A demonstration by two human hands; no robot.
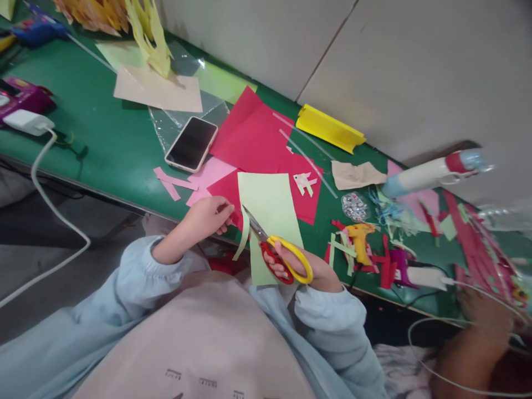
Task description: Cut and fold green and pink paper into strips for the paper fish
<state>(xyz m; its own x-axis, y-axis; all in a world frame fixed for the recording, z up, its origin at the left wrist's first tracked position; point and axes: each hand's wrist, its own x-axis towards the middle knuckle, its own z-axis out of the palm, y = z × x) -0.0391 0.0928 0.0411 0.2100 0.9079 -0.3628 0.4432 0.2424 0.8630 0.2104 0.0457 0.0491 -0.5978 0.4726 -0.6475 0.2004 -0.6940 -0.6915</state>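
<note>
My right hand (pixel 285 260) is closed round the red and yellow handles of a pair of scissors (pixel 286 252). Their blades point up and left, at the left edge of a light green paper sheet (pixel 270 205). A thin green strip (pixel 244 235) hangs curled along that edge. Just left of it, my left hand (pixel 214 216) has thumb and fingers pinched together; whatever may be between them is too small to make out. Red sheets (pixel 253 133) lie beneath the green one, with a small paper fish (pixel 305 183) on them at the right.
A phone (pixel 192 143) and pink paper pieces (pixel 211 174) lie to the left. Rightward are a yellow folded piece (pixel 330 128), an orange glue gun (pixel 361 243), paper scraps (pixel 387 263) and a bottle (pixel 432 173). Another person's arm (pixel 477 332) is at the lower right.
</note>
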